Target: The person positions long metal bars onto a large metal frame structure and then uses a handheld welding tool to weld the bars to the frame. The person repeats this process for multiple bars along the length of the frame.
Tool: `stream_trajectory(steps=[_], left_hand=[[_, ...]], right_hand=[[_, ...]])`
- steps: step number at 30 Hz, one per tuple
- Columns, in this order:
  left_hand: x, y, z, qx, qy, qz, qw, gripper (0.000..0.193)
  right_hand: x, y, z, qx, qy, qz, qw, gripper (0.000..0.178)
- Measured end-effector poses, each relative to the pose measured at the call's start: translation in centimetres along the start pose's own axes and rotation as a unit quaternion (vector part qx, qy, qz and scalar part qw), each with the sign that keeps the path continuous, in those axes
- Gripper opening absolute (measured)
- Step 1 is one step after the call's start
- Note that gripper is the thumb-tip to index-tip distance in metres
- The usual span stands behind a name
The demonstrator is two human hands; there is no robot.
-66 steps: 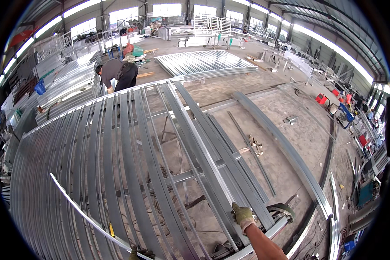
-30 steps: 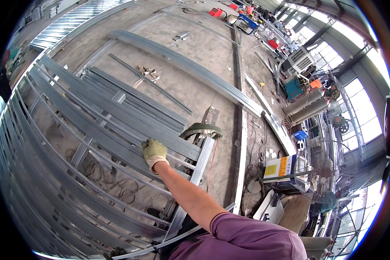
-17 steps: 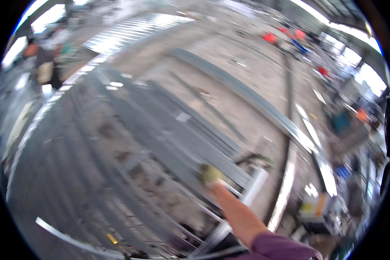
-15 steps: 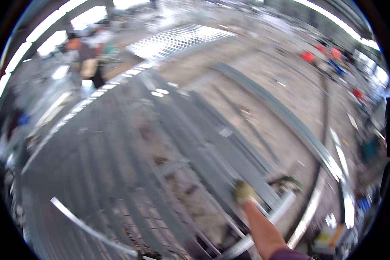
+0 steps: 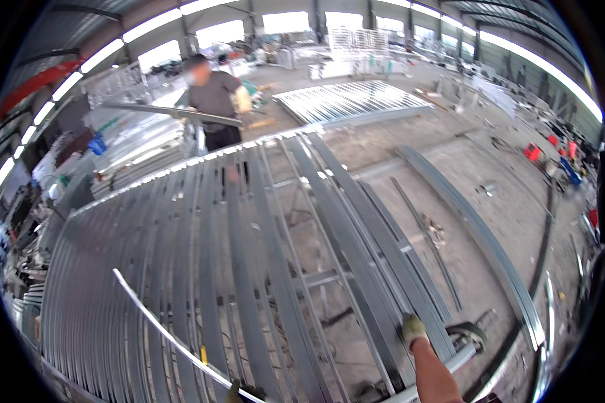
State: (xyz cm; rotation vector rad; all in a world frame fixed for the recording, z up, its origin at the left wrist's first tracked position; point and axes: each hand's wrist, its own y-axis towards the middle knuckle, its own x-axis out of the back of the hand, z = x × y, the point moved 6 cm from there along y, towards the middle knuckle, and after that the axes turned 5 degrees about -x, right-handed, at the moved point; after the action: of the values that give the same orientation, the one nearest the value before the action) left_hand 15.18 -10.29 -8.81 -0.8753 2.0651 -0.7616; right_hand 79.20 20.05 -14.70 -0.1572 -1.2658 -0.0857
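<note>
My right hand (image 5: 414,328), in a greenish glove, reaches out over a long grey metal channel (image 5: 383,282). The fingers look curled over the channel's edge. Low in the picture my left hand (image 5: 238,391), in a dark glove and partly cut off, is closed round the near end of a thin pale metal strip (image 5: 171,338). That strip slants up to the left above a wide rack of parallel grey metal profiles (image 5: 202,269). A second channel (image 5: 356,195) lies alongside the one under my right hand.
Across the rack a person (image 5: 215,94) in a dark shirt holds a long metal bar (image 5: 175,114). A long channel (image 5: 477,221) lies on the floor to the right. Beyond stands another stack of shiny profiles (image 5: 349,101). A dark-wheeled caster-like part (image 5: 469,334) sits beside the rack's corner.
My view has swung left and steadied from a blur. The person beyond the rack now shows clearly, holding a bar. My right hand stays on the channel.
</note>
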Motion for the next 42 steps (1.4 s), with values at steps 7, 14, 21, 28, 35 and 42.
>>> stream_trajectory(steps=[7, 14, 21, 28, 35, 42], left_hand=[[2.9, -1.9, -1.6, -0.023, 0.041, -0.044, 0.998, 0.058], [-3.3, -6.1, -2.0, -0.098, 0.087, -0.054, 0.990, 0.047], [-8.2, -13.7, -3.9, -0.088, 0.028, -0.010, 0.996, 0.030], [-21.8, -24.9, 0.9, -0.108, 0.141, 0.194, 0.965, 0.032], [-38.1, -31.1, 11.9, -0.153, 0.462, 0.485, 0.727, 0.038], [-52.1, -29.8, 31.2, -0.083, 0.477, 0.612, 0.626, 0.052]], right_hand=[[19.7, -18.6, 19.3, 0.069, 0.168, -0.040, 0.983, 0.035], [17.9, -41.3, 8.5, 0.028, -0.004, 0.360, 0.933, 0.085], [16.4, -43.6, 2.3, -0.055, 0.046, 0.516, 0.854, 0.097], [13.0, -44.1, -8.8, -0.104, -0.068, 0.517, 0.847, 0.042], [8.5, -50.5, -18.0, -0.249, 0.063, 0.401, 0.880, 0.041], [13.5, -52.3, -20.8, -0.486, 0.270, 0.121, 0.822, 0.061]])
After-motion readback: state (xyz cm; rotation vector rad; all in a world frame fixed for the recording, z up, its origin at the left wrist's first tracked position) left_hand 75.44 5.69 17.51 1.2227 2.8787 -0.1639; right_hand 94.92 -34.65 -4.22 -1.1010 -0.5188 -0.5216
